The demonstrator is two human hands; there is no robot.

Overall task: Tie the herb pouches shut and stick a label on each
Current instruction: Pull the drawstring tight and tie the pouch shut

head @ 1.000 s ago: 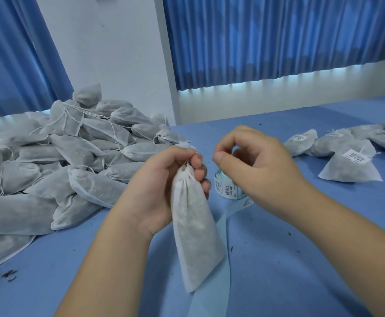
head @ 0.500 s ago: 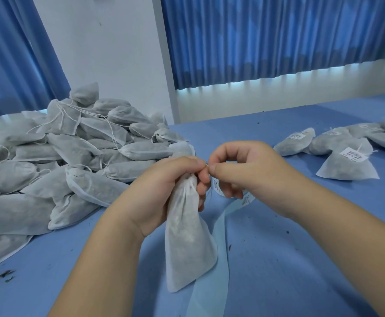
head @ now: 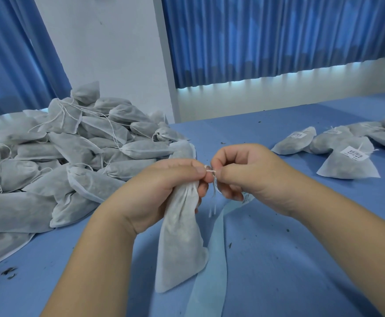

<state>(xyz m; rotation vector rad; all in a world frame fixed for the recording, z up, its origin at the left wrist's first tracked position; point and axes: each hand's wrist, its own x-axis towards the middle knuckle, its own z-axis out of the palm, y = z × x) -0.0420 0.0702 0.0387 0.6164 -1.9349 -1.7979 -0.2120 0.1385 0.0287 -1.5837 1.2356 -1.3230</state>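
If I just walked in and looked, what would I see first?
First, the two hands in the middle: the left hand grips a grey pouch by its neck while the right hand pinches its white string. Next, the big heap of pouches piled on the blue table at the left. Over at the right lie a few labelled pouches with white stickers.

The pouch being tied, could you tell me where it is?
Head view, centre: the pouch hangs from the left hand, the right hand pinching its string, a pile to its left.
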